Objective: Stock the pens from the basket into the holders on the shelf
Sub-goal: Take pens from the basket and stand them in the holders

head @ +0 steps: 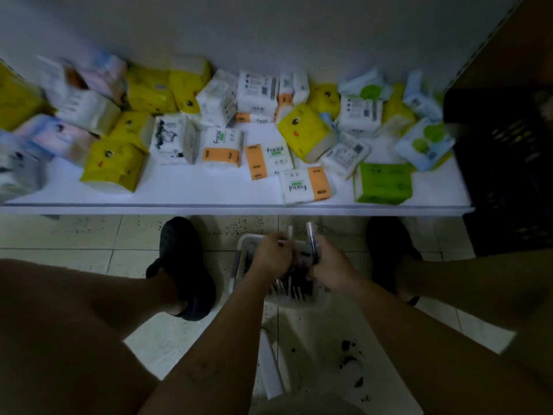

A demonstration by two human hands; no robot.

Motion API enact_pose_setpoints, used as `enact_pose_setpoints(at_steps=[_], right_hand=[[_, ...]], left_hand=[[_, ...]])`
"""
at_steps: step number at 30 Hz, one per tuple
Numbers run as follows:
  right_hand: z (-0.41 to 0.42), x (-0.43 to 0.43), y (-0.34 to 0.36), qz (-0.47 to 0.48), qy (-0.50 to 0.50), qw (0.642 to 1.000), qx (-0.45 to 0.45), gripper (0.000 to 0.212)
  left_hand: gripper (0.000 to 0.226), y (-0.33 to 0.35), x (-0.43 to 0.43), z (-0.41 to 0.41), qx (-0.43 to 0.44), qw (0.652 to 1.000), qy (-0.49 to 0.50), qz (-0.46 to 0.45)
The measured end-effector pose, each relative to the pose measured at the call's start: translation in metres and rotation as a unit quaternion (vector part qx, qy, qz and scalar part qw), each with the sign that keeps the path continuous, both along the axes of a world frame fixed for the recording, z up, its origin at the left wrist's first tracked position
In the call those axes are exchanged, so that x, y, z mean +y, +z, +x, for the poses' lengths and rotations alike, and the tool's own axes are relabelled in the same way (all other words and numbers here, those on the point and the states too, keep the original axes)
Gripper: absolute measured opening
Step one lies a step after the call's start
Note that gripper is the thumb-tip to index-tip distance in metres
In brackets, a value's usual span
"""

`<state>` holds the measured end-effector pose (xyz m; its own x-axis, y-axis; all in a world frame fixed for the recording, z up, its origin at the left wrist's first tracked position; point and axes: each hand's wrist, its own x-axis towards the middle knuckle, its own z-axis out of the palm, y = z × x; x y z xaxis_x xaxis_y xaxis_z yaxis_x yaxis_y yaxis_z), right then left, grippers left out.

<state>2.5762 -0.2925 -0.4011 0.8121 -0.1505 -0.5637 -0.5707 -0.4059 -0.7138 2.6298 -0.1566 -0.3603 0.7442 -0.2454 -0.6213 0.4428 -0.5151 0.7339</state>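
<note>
Clear plastic basket (pixel 299 304) sits on the floor (pixel 89 235); your left grip (pixel 270 254) pinches a white pen (pixel 290 232), your right grip (pixel 330 266) holds a dark pen (pixel 311 244).

I can't count pens (pixel 287 287) in the basket (pixel 311 304): left hand (pixel 270 256) and right hand (pixel 329 271) cover most. Tissue packs (pixel 18 163) at the left end of the shelf (pixel 209 190) blurred, cropped.

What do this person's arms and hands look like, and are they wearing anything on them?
Both arms are bare as far as the view shows, with no sleeves. The left hand and right hand wear no gloves, and no watch or bracelet shows at either wrist. The picture is dim and a little blurred, so a thin ring could go unseen.
</note>
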Motion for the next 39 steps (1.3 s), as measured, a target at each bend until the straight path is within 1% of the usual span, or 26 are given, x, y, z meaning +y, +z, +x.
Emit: enact_pose_setpoints(at_steps=[2, 4, 5, 8, 10, 12, 13, 15, 16, 18, 19, 20, 21, 22, 24, 28, 32, 37, 39], right_hand=[[0.007, 0.001, 0.019, 0.001, -0.041, 0.999, -0.031, 0.027], [0.012, 0.001, 0.037, -0.005, -0.075, 0.995, -0.07, 0.016], [0.014, 0.0, 0.046, -0.015, -0.08, 0.992, -0.094, 0.016], [0.01, -0.006, 0.072, -0.07, -0.084, 0.982, -0.153, 0.032], [0.008, -0.01, 0.089, -0.076, -0.094, 0.975, -0.186, 0.033], [0.008, -0.014, 0.11, -0.064, -0.093, 0.971, -0.21, 0.03], [0.009, -0.016, 0.121, -0.05, -0.091, 0.97, -0.222, 0.026], [0.01, -0.021, 0.143, -0.018, -0.101, 0.964, -0.246, 0.005], [0.011, -0.025, 0.157, -0.004, -0.112, 0.96, -0.257, 0.02], [0.012, -0.035, 0.184, 0.004, -0.119, 0.948, -0.294, 0.064], [0.012, -0.04, 0.199, 0.005, -0.114, 0.942, -0.317, 0.079], [0.012, -0.045, 0.214, 0.005, -0.103, 0.936, -0.337, 0.087], [0.013, -0.05, 0.23, -0.005, -0.093, 0.929, -0.357, 0.088], [0.013, -0.054, 0.245, -0.02, -0.082, 0.923, -0.375, 0.083], [0.012, -0.061, 0.276, -0.049, -0.065, 0.911, -0.404, 0.07], [0.01, -0.076, 0.33, -0.061, -0.078, 0.88, -0.465, 0.045], [0.007, -0.09, 0.383, -0.066, -0.089, 0.848, -0.519, 0.044], [0.008, -0.106, 0.442, -0.073, -0.082, 0.825, -0.555, 0.054], [0.012, -0.114, 0.463, -0.094, -0.083, 0.819, -0.561, 0.051]], left_hand=[[0.009, 0.02, -0.003, 0.007, -0.034, 0.999, -0.005, -0.013], [0.009, 0.04, -0.004, 0.013, -0.066, 0.997, 0.004, -0.028], [0.009, 0.05, -0.005, 0.016, -0.078, 0.996, 0.014, -0.034], [0.014, 0.075, -0.004, 0.019, -0.129, 0.99, 0.033, -0.044], [0.011, 0.092, -0.005, 0.019, -0.139, 0.987, 0.039, -0.069], [0.003, 0.11, -0.008, 0.017, -0.146, 0.985, 0.023, -0.093], [0.008, 0.12, -0.01, 0.017, -0.154, 0.983, 0.014, -0.103], [0.02, 0.141, -0.016, 0.019, -0.174, 0.977, -0.007, -0.125], [0.023, 0.152, -0.02, 0.021, -0.182, 0.973, -0.018, -0.139], [0.025, 0.176, -0.028, 0.024, -0.202, 0.965, -0.041, -0.164], [0.024, 0.188, -0.033, 0.025, -0.221, 0.959, -0.054, -0.169], [0.026, 0.201, -0.038, 0.026, -0.243, 0.952, -0.066, -0.175], [0.029, 0.214, -0.042, 0.027, -0.263, 0.944, -0.074, -0.183], [0.032, 0.227, -0.046, 0.028, -0.281, 0.937, -0.079, -0.193], [0.035, 0.254, -0.054, 0.03, -0.309, 0.924, -0.084, -0.209], [0.037, 0.313, -0.068, 0.031, -0.37, 0.897, -0.096, -0.223], [0.036, 0.371, -0.077, 0.029, -0.431, 0.865, -0.11, -0.233], [0.036, 0.43, -0.086, 0.028, -0.48, 0.828, -0.117, -0.265], [0.037, 0.449, -0.092, 0.031, -0.494, 0.818, -0.122, -0.269]])
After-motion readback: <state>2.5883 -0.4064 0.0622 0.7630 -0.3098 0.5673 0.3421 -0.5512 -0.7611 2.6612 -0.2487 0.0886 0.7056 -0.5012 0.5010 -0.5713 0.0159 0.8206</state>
